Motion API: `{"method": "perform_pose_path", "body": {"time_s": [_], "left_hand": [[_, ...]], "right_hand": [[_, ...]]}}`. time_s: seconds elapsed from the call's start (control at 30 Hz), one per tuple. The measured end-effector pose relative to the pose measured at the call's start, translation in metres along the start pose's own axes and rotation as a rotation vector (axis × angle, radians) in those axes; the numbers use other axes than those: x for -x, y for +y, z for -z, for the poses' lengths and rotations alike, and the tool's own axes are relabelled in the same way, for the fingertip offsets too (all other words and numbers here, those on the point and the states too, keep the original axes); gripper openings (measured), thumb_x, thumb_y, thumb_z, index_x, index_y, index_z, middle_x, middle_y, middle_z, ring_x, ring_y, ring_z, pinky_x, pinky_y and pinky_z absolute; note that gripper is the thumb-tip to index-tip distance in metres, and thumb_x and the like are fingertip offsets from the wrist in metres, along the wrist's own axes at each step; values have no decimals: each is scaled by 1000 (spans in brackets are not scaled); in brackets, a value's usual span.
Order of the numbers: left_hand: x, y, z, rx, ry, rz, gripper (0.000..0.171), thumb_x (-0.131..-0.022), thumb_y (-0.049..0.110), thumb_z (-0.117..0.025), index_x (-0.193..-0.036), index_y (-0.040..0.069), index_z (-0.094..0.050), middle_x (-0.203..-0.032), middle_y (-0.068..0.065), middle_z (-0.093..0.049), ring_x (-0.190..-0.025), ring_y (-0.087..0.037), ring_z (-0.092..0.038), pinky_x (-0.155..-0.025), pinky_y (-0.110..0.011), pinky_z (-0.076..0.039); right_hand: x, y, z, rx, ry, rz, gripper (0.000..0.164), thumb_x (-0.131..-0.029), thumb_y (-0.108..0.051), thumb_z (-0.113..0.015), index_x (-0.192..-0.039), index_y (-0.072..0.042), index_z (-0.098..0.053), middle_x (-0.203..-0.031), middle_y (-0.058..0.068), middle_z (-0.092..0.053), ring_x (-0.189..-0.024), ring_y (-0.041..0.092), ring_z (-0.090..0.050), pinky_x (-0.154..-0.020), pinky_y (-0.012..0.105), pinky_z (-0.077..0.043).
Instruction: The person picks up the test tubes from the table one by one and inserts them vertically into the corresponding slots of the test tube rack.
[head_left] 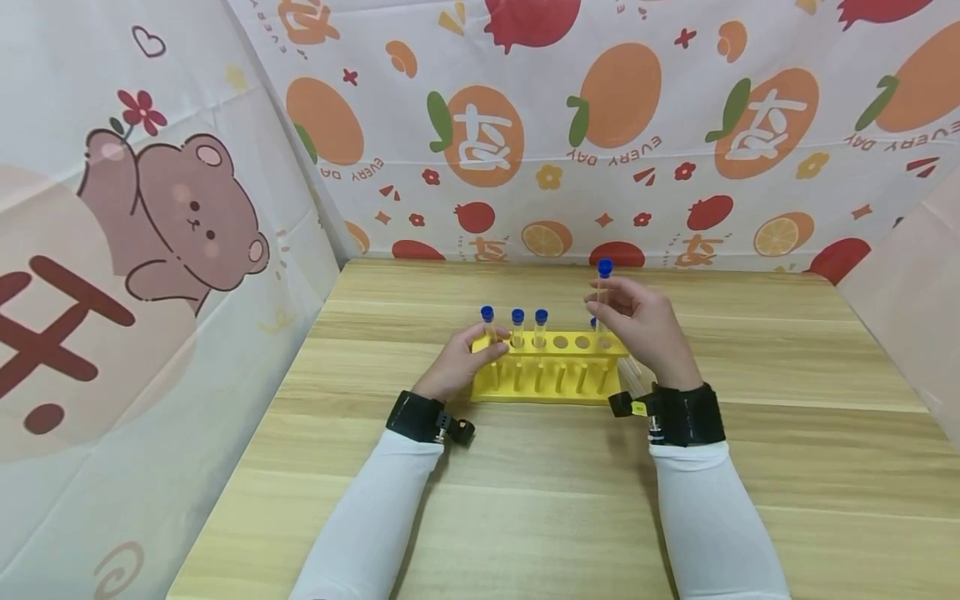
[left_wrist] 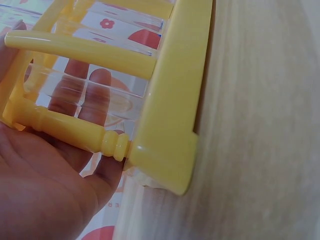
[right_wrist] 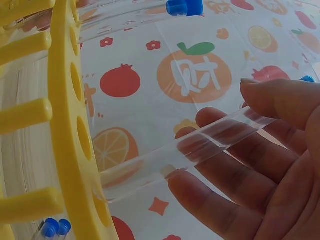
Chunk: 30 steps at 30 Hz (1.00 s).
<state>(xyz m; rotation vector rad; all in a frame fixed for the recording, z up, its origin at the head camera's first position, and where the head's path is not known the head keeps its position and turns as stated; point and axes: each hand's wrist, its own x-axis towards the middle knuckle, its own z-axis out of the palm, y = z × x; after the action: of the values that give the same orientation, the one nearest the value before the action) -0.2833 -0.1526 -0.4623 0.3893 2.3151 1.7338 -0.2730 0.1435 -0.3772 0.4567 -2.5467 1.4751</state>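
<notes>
A yellow test tube rack (head_left: 546, 392) stands on the table. Gripping its left end is my left hand (head_left: 457, 362), thumb in front and fingers behind, as the left wrist view also shows. Three clear test tubes with blue caps (head_left: 517, 317) stand in the left part of the rack. My right hand (head_left: 648, 333) pinches another blue-capped test tube (head_left: 603, 287) upright over the rightmost hole. In the right wrist view, the lower end of that tube (right_wrist: 165, 162) is at the hole's rim; whether it has entered is hard to tell.
Clear tubes (head_left: 633, 379) lie on the table by the rack's right end, partly hidden by my right hand. A blue cap (head_left: 594, 322) shows behind the rack. Fruit-printed cloth (head_left: 555, 200) hangs behind the wooden table (head_left: 525, 500), bear-printed cloth (head_left: 187, 350) at left.
</notes>
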Motion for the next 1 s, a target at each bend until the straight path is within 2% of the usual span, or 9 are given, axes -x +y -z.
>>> {"method": "perform_pose_path", "body": {"time_s": [0.27,0.53,0.87,1.0], "left_hand": [[0,0,0,-10,6,5,32,-94,42,-64,-120,23,-63,-135,1,-57,-138,-24,-41,-113,-52,-32],[1,2,0,-7,8,0,30,-95,39,-63,-120,22,-63,-136,1,-56,-137,-25,-41,-113,-51,-33],[0,0,0,-5,8,-2,32,-95,41,-63,-120,21,-63,-135,0,-57,-136,-25,-42,-112,-51,-33],[0,1,0,-6,9,1,31,-95,40,-63,-119,21,-63,-136,0,-57,-136,-25,-42,-112,-51,-33]], "right_hand": [[-1,-1,-4,-11,11,53,33,-94,-30,-67,-124,-15,-64,-108,4,-73,-96,16,-67,-84,17,-51],[-2,-2,-5,15,42,63,34,-94,-34,-67,-123,-15,-66,-104,2,-70,-92,16,-63,-82,30,-51],[-3,1,-7,14,63,75,35,-93,-34,-69,-121,-15,-67,-97,1,-62,-88,15,-60,-77,24,-50],[-3,1,-8,10,60,82,34,-93,-33,-69,-122,-15,-66,-95,1,-62,-88,15,-60,-80,29,-51]]}}
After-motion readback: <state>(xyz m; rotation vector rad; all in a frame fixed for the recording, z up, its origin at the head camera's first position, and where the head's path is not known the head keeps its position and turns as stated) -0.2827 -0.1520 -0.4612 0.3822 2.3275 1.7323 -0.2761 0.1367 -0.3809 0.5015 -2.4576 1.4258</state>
